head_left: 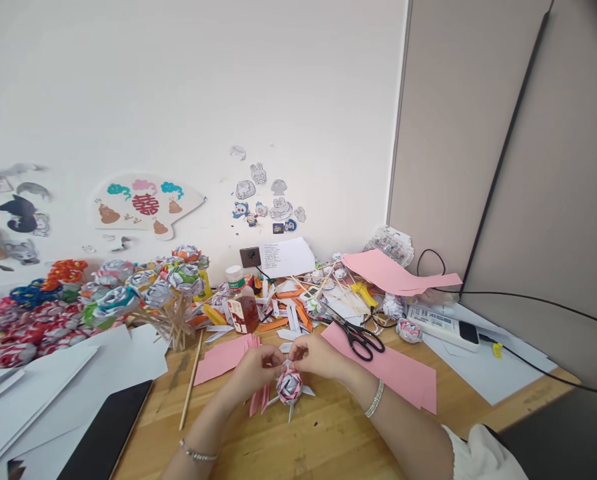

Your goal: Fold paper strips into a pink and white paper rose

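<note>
Just below the left hand point(259, 367) and right hand point(317, 356), a pink-and-white paper flower point(290, 387) sits with white paper points point(308, 391) splayed around it. Both hands grasp it at its far edge, thumbs and forefingers pinched close together. A light pinch should shape the paper best without crushing the layered petals. Folded pink strips point(260, 399) lie beside the left hand; black-handled scissors point(362, 341) rest right of the right hand, on pink sheets point(408, 373).

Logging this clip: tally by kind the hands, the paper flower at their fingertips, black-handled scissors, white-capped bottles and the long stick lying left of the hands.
Hands: 2
Paper flower: 1
Scissors: 1
Bottle: 1
Stick: 1
Total: 6
</note>
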A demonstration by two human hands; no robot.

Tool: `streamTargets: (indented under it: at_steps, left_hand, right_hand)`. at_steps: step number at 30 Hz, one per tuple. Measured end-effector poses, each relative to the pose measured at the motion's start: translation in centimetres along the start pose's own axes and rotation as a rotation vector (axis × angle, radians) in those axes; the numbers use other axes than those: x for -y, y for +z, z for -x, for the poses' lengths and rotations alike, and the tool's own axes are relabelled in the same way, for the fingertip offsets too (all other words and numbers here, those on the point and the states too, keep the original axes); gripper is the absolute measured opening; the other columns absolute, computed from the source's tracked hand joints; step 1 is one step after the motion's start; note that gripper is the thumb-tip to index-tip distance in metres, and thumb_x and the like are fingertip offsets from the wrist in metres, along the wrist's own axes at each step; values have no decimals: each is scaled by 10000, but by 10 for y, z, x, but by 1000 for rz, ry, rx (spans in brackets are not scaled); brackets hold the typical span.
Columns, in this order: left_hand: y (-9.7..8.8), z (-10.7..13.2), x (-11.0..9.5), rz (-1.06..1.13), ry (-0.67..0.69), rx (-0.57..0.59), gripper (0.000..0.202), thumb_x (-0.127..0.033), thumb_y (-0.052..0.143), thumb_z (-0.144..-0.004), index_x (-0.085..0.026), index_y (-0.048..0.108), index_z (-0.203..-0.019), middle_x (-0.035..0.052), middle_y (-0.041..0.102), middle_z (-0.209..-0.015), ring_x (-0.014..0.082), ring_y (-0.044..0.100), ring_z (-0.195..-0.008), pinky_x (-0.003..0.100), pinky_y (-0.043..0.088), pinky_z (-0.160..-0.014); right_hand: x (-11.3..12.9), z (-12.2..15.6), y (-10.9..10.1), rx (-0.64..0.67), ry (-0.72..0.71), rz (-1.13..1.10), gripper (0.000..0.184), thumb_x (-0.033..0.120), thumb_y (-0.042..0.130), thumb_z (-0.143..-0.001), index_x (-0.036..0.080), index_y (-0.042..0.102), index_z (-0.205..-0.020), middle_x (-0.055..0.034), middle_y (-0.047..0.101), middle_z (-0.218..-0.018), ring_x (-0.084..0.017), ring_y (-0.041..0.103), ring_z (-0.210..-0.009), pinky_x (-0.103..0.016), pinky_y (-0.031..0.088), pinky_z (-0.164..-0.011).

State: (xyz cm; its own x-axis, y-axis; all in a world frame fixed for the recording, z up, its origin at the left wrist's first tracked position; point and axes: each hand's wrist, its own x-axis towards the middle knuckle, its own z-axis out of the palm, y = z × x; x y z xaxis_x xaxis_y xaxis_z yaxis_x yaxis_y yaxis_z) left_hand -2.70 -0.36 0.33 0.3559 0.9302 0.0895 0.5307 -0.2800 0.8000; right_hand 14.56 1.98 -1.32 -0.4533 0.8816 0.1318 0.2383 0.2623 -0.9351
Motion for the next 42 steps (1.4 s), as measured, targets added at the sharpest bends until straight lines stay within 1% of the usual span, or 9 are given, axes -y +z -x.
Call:
streamTargets:
  at_steps: [5, 8, 11, 14, 19, 24, 29, 36, 42]
  left_hand:
    - [-2, 1, -1, 22, 3, -43, 214, -367, 636, -641, -155, 617, -613, 28, 637, -643, 157, 574, -633, 248, 439, -603]
    - [-8, 3, -7, 171, -21, 16, 310, -455, 660, -633, -156, 648, -714, 28, 662, -702, 166, 591, -674, 258, 455, -638]
    - [-13, 6, -11, 254, -88, 55, 430, -569, 599, -677, -174, 671, -830, 25, 672, -746, 156, 576, -634, 254, 442, -581]
    - [-13, 6, -8, 279, -109, 131, 457, -584, 663, -606, -161, 670, -777, 18, 653, -702, 150, 558, -612, 244, 426, -558]
    - [-8, 1, 3, 252, -97, 6, 424, -546, 699, -573, -143, 634, -686, 13, 628, -656, 143, 553, -616, 233, 412, -567]
    - [-1, -4, 9, 126, -57, -78, 320, -467, 653, -626, -148, 626, -653, 11, 627, -618, 151, 552, -589, 243, 407, -561]
    - [3, -8, 14, 102, -45, -124, 288, -439, 615, -634, -152, 620, -638, 5, 624, -611, 154, 552, -598, 248, 410, -574]
    - [2, -8, 8, 77, -62, -168, 268, -425, 593, -608, -158, 617, -602, -3, 609, -578, 155, 541, -581, 252, 402, -564]
    - [2, -6, 2, 57, -79, -184, 233, -399, 580, -592, -169, 607, -570, -1, 623, -575, 161, 545, -582, 255, 403, -564]
  right_hand:
    - [2, 1, -1, 2, -25, 3, 137, 9, 650, -593, 145, 633, -606, 30, 613, -598, -107, 559, -595, -201, 427, -581]
    - [4, 3, -2, -34, -125, 58, 127, 32, 658, -610, 156, 648, -583, 24, 633, -618, -118, 572, -636, -207, 424, -612]
    - [7, 6, -1, -49, -215, 115, 153, 20, 651, -620, 170, 670, -593, 23, 644, -645, -122, 578, -655, -211, 423, -628]
    - [10, 8, 0, -60, -266, 179, 155, 26, 660, -626, 179, 681, -616, 20, 641, -676, -122, 569, -665, -217, 423, -643]
    - [12, 8, 2, -4, -168, 87, 136, 52, 645, -673, 166, 691, -732, 7, 649, -719, -124, 579, -688, -221, 443, -652]
    - [12, 6, 1, -21, -118, 112, 154, 28, 648, -675, 170, 693, -714, 6, 652, -723, -135, 589, -718, -232, 444, -670]
    - [6, 4, 0, -111, -319, 290, 151, 34, 695, -671, 185, 697, -663, -10, 659, -738, -159, 579, -790, -260, 427, -724]
    - [-5, -2, -1, -57, -610, 468, 159, 86, 634, -770, 200, 684, -673, -14, 659, -679, -157, 553, -742, -289, 407, -742]
    - [-5, -2, -3, 1, -613, 492, 143, 135, 613, -806, 212, 704, -728, -23, 682, -732, -156, 574, -766, -286, 420, -741]
